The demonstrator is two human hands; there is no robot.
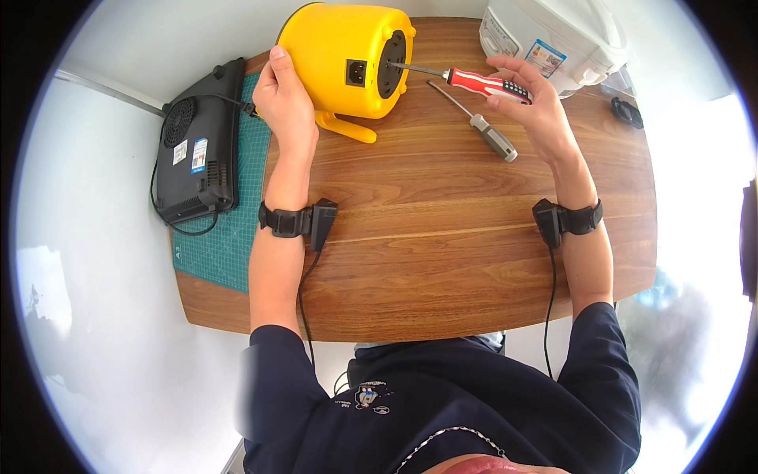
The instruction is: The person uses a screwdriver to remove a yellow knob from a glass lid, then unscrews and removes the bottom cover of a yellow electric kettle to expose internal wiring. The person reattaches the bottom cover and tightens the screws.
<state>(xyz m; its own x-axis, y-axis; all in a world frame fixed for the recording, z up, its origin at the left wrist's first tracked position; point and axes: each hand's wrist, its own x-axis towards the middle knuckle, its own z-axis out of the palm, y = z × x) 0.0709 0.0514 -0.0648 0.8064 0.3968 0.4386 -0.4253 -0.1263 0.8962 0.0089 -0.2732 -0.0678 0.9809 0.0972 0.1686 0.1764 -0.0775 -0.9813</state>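
Now red screwdriver [482,81] lies near-horizontal, tip left into yellow appliance [347,59].

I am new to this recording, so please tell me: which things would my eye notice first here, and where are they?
First is the bright yellow appliance lying on its side at the far edge of the wooden table, steadied by the left hand. The right hand holds a red-handled screwdriver with its tip at the appliance's dark round base. A grey-handled screwdriver lies nearby, and a black appliance sits on a green mat at left.
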